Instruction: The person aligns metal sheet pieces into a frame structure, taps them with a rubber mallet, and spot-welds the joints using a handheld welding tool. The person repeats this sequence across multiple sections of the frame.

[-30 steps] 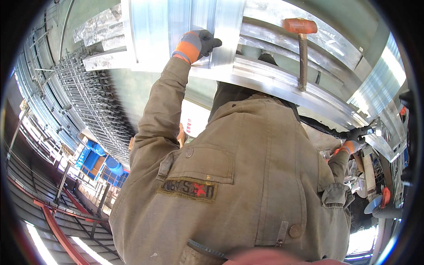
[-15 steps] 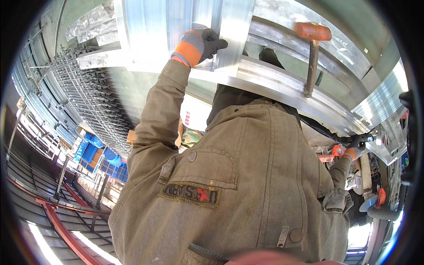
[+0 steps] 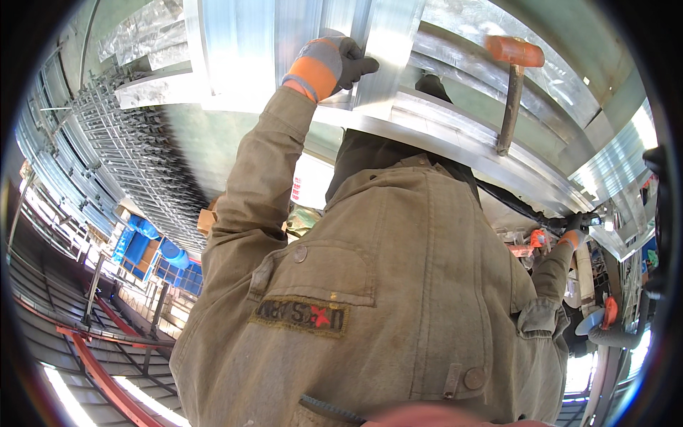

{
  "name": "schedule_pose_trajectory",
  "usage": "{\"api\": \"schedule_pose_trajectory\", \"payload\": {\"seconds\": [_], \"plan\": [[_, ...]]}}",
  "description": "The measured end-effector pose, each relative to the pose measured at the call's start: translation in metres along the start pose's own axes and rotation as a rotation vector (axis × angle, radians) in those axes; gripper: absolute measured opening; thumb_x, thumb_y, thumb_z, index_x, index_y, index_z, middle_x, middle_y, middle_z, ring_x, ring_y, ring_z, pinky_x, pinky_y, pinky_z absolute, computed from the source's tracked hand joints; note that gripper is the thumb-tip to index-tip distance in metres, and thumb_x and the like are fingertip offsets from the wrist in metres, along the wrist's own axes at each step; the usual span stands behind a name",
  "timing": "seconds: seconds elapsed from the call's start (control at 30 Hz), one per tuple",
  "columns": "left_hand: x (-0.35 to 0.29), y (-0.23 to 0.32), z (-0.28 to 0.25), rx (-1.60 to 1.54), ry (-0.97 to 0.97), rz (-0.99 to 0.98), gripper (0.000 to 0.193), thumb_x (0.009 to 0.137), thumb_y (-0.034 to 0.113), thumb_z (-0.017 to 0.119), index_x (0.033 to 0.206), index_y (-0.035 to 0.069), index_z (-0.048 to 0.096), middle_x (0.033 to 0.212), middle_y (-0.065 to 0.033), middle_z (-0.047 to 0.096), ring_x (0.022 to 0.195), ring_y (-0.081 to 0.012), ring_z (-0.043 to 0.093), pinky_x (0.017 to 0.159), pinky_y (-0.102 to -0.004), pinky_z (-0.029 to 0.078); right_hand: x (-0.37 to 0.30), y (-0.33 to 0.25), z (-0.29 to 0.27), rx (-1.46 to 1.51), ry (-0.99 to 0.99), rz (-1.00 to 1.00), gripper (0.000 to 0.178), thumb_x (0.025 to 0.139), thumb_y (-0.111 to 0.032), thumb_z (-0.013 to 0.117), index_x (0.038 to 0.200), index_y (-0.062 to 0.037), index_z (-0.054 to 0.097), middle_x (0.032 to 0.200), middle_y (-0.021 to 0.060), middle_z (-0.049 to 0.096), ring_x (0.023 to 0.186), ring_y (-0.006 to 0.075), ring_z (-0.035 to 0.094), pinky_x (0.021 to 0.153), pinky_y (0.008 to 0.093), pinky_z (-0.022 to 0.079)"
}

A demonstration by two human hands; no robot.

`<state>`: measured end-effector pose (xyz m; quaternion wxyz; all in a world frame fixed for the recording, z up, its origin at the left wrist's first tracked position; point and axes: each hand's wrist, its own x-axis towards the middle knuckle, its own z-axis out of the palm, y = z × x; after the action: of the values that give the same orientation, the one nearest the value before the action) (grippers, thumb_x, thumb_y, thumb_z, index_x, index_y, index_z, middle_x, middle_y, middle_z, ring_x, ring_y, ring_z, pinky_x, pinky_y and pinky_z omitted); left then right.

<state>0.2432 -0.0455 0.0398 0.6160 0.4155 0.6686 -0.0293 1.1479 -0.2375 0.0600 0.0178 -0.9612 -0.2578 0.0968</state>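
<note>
Silver metal strips lie left of the hammer, long axis away from the person, under the curled left hand; farther right hand is right of the hammer, both grips unclear.

L head cam, fisheye, downward, v. nr jacket

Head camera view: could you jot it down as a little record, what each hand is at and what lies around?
Left hand: gloved in grey and orange, fingers curled at shiny silver metal profiles; grip unclear
Right hand: gloved, far right, beside a small black object; grip unclear
Striking tool: orange-headed mallet with brown handle, lying across long silver metal rails
Left background: rows of thin grey metal bars
</note>
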Motion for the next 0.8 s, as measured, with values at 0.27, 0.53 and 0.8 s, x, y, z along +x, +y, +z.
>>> {"api": "schedule_pose_trajectory", "payload": {"seconds": [0.27,0.53,0.8], "plan": [[0.008,-0.003,0.001,0.039,-0.03,-0.011,0.052,0.097,0.054,0.085,0.109,0.004,0.075,0.085,-0.0073,0.079,0.073,-0.0182,0.073,0.071,-0.0374,0.063,0.05,0.013,0.023,0.062,0.041,0.191,0.075,0.089,-0.05,0.086,0.135,0.0073,0.072,0.122,0.0218,0.082,0.104,0.0321,0.079,0.093,0.0441,0.061],[0.004,0.01,-0.002,0.107,-0.033,-0.043,0.051,0.098,0.053,0.083,0.105,0.004,0.074,0.083,-0.0079,0.078,0.072,-0.0191,0.073,0.07,-0.0386,0.061,0.074,-0.007,0.019,-0.157,-0.008,0.333,0.081,0.088,-0.063,0.08,0.124,0.01,0.079,0.118,0.0242,0.082,0.106,0.0343,0.078,0.097,0.047,0.058],[0.007,0.012,-0.006,0.252,-0.018,-0.049,0.046,0.096,0.056,0.081,0.095,0.011,0.076,0.079,-0.0039,0.08,0.07,-0.0188,0.075,0.07,-0.0391,0.061,0.128,0.035,0.023,-0.643,-0.021,0.136,0.076,0.104,-0.065,0.059,0.124,0.0041,0.082,0.132,0.0294,0.079,0.13,0.0433,0.072,0.107,0.0506,0.054]]}}
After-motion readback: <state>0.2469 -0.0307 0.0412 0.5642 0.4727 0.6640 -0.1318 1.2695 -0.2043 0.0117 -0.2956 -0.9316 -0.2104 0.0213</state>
